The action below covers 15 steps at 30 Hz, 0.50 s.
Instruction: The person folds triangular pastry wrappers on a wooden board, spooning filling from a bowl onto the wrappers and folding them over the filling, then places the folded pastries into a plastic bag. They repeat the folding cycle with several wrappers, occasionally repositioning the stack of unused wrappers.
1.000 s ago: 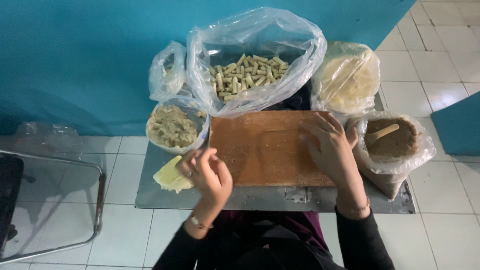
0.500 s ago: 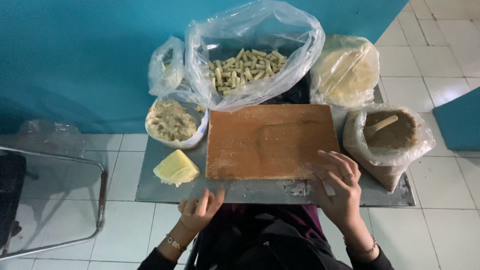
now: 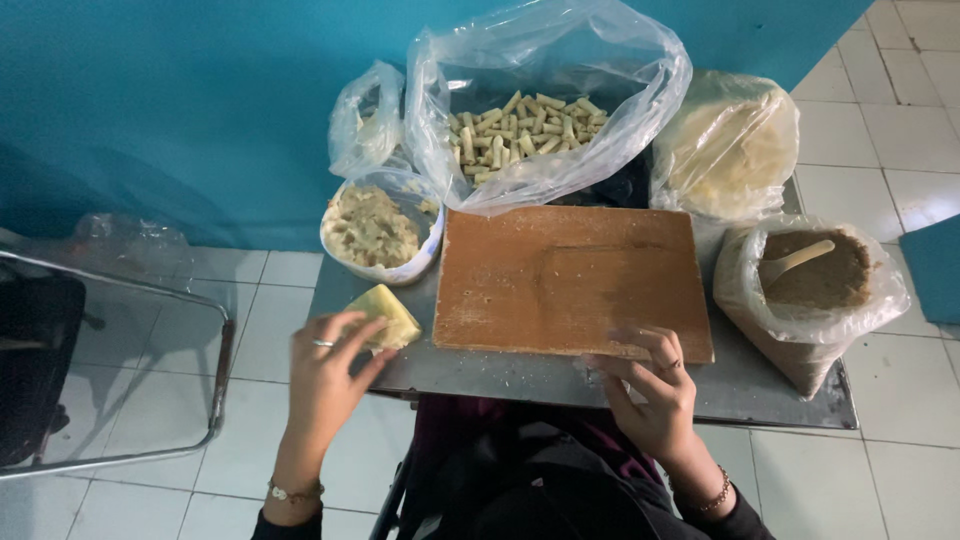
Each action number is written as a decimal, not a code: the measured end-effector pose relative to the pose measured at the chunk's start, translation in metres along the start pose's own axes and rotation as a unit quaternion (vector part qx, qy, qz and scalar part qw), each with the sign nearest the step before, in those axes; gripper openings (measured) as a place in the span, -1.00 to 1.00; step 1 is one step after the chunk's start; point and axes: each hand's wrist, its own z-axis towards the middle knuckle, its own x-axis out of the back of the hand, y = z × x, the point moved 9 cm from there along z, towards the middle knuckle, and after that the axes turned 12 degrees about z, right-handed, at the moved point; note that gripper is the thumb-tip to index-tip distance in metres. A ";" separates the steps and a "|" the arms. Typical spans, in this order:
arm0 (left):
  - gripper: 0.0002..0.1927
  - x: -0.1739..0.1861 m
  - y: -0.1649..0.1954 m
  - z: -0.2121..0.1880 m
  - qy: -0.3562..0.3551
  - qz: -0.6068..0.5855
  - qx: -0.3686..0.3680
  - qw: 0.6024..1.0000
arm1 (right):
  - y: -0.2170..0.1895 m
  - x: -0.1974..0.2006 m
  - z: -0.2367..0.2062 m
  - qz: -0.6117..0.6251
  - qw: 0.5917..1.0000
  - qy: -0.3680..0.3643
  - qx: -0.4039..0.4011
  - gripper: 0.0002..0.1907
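On the metal table (image 3: pixel 520 375), near its left front corner, lies a folded yellow wrapper (image 3: pixel 385 312). Left hand (image 3: pixel 328 375) rests against it, fingers spread and touching its near edge, not closed around it. Right hand (image 3: pixel 652 392) sits at the front edge of the wooden board (image 3: pixel 570 280), fingers loosely curled, holding nothing visible. Behind the board: a bowl of filling (image 3: pixel 375 230), a bag of rolled pieces (image 3: pixel 525 125), a bag of brown powder with a spoon (image 3: pixel 815 280).
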 end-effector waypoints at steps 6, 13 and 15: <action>-0.71 -0.020 -0.003 0.002 -0.023 0.032 0.023 0.999 | -0.006 -0.005 0.002 0.021 1.000 -0.016 0.014 -0.69; -0.86 -0.031 -0.041 -0.002 -0.054 -0.048 0.116 0.991 | -0.004 -0.012 0.000 0.043 0.999 -0.029 0.006 -0.68; -0.85 -0.045 -0.063 -0.010 -0.099 -0.099 0.195 0.971 | -0.002 -0.015 -0.001 0.033 0.999 -0.039 -0.004 -0.69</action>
